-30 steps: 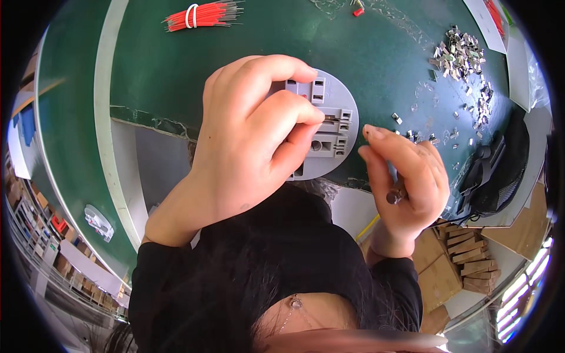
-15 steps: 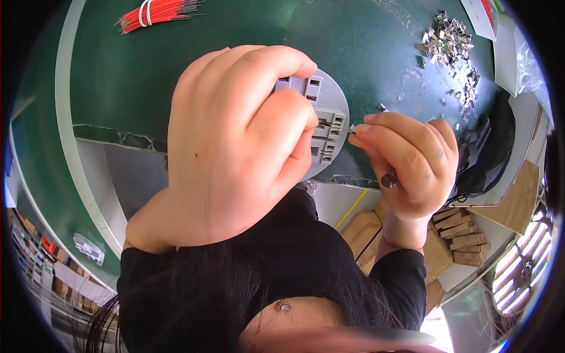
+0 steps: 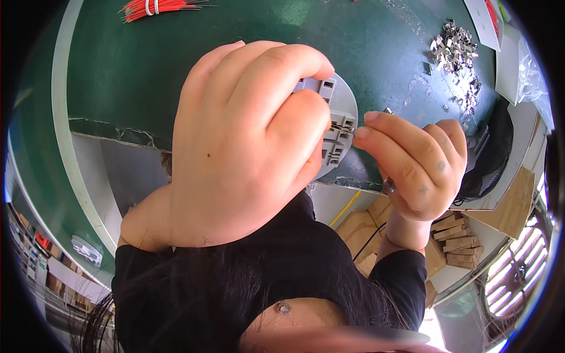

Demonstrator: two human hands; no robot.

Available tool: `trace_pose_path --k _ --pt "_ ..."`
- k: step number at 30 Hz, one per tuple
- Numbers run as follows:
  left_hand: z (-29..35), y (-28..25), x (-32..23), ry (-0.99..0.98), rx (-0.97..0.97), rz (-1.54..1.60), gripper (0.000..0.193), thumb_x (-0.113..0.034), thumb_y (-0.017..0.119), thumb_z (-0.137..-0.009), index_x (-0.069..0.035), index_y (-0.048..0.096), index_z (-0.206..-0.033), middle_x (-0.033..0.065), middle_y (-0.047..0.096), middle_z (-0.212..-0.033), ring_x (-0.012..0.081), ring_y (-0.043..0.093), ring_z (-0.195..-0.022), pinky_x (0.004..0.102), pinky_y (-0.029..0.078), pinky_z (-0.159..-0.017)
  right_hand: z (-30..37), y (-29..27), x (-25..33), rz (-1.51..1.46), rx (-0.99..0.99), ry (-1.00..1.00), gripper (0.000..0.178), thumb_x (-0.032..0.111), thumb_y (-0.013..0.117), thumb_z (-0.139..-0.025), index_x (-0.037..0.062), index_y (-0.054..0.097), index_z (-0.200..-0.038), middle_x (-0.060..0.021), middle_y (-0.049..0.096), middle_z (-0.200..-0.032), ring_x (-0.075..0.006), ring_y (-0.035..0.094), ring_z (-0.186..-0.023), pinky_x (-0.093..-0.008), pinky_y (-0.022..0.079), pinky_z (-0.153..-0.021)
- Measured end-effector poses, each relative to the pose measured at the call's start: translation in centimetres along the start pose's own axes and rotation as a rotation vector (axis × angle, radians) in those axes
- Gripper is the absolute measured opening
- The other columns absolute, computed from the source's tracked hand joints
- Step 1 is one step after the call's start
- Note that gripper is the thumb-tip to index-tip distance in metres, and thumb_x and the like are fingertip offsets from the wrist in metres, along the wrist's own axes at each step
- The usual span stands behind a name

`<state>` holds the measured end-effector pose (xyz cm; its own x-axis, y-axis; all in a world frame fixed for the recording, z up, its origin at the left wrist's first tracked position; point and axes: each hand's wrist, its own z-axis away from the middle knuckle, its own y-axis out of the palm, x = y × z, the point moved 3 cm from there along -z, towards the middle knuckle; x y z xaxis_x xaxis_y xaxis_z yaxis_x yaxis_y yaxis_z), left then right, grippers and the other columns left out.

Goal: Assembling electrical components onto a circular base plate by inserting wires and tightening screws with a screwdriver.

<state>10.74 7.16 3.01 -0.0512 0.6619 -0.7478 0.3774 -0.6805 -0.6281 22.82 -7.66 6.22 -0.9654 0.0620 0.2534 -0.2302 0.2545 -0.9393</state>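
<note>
My left hand (image 3: 253, 141) is closed around a round grey plastic part (image 3: 347, 106) with raised slotted housings; its fingers and back hide much of the part. Just right of the part's rim, my right hand (image 3: 421, 162) is closed, thumb and forefinger pinched close to a slot. From its curled palm shows the end of a dark, round-ended object (image 3: 389, 185); the rest is hidden, so I cannot tell its kind. Any small piece between the right fingertips is too hidden to make out.
A pile of small shiny metal clips (image 3: 456, 50) lies on the green table (image 3: 129, 76) at the far right. A bundle of red wires (image 3: 147, 9) tied with a white band is at the far left. A black mesh bag (image 3: 491, 156) sits right; wooden blocks (image 3: 462, 244) are stacked below.
Both hands and the grey part have shifted slightly right in view. A small metal clip seen at the right fingertips has come against the part's slot and barely shows now.
</note>
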Motion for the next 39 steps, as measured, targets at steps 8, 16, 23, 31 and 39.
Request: trace_pose_path --k 8,16,23,31,39 --pt "-0.5 0.2 0.0 0.025 -0.004 -0.025 0.027 0.007 0.072 -0.058 -0.006 0.06 -0.079 0.0106 0.065 -0.114 0.0321 0.062 -0.095 0.0394 0.05 -0.079 -0.7 -0.1 0.7 0.082 0.123 0.119 0.033 0.011 0.072 -0.066 0.0137 0.073 -0.099 -0.0001 0.073 -0.1 -0.0111 0.054 -0.058 -0.0285 0.036 -0.056" --pt "-1.1 0.2 0.6 0.032 0.045 -0.01 0.022 0.008 0.072 -0.068 -0.005 0.061 -0.083 0.0117 0.065 -0.118 0.0314 0.062 -0.101 0.0376 0.051 -0.083 -1.8 -0.2 4.1 0.43 0.43 0.26 0.05 0.002 0.073 -0.062 0.0148 0.073 -0.11 0.0005 0.069 -0.096 -0.0142 0.059 -0.061 -0.0292 0.04 -0.057" --pt "0.3 0.0 1.0 0.068 0.048 0.014 0.02 0.008 0.071 -0.073 -0.004 0.061 -0.085 0.0126 0.063 -0.122 0.0305 0.061 -0.107 0.0367 0.052 -0.085 3.3 -0.4 -0.1 -0.003 0.031 0.61 0.039 -0.002 0.074 -0.075 0.0096 0.072 -0.111 0.0003 0.071 -0.098 -0.0062 0.051 -0.058 -0.0232 0.038 -0.056" --pt "0.9 -0.3 1.1 0.025 0.049 0.001 0.021 0.007 0.071 -0.072 -0.005 0.061 -0.086 0.0133 0.063 -0.123 0.0328 0.06 -0.111 0.0411 0.048 -0.096 1.1 0.1 1.6 -0.178 -0.03 0.707 0.02 -0.008 0.072 -0.081 0.003 0.073 -0.098 -0.0049 0.071 -0.094 -0.0066 0.051 -0.063 -0.0211 0.036 -0.054" --pt "0.6 -0.1 1.2 0.051 0.056 -0.003 0.025 0.005 0.072 -0.069 -0.008 0.059 -0.086 0.0125 0.063 -0.123 0.033 0.06 -0.112 0.0489 0.043 -0.101 1.3 2.3 1.5 -0.296 -0.208 0.495 0.03 -0.009 0.074 -0.071 0.0068 0.072 -0.097 -0.0026 0.072 -0.087 -0.0116 0.061 -0.065 -0.0247 0.038 -0.055"
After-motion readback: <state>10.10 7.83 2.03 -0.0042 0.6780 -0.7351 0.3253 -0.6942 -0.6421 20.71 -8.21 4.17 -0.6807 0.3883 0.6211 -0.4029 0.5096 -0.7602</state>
